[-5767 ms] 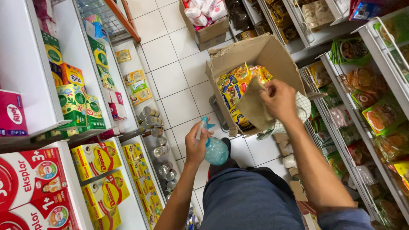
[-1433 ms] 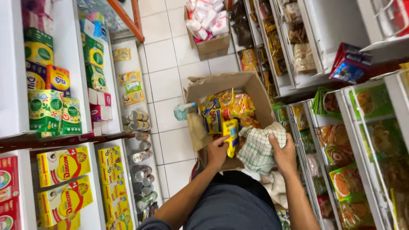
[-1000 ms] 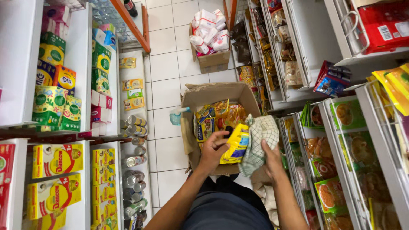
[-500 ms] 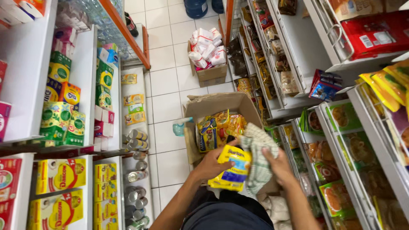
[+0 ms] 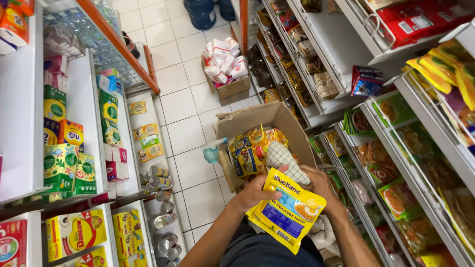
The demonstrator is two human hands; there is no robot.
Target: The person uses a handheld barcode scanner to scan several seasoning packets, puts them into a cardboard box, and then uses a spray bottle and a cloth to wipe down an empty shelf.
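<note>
A yellow pouch [image 5: 287,210] with a blue panel is held above the lap, just in front of the near edge of the open carton [image 5: 269,118]. It is pinched at its top left corner by the left hand [image 5: 255,194], whose fingers are closed on it. The right hand [image 5: 316,180] is closed on a checked cloth [image 5: 287,160] that is pressed against the pouch's upper edge.

The step in hand looks like wiping the pouch. It would be done best with the pouch kept flat and taut from the left corner while the cloth is drawn along the face, so that the soft pack is not creased. A firmer grip lower down would likely be needed, since the pouch hangs by one corner and could swing or slip.

More yellow packs [image 5: 252,148] are stacked inside the carton, against its left wall, and a pale spray bottle [image 5: 213,152] stands just outside that wall on the tiled floor [image 5: 185,133].

Room is narrow. Racks of packets [image 5: 396,198] are close on the right, and shelves with boxes [image 5: 74,168] and cans [image 5: 158,178] are close on the left. The aisle is open ahead past the carton, up to a second box [image 5: 230,89] of white packs.
</note>
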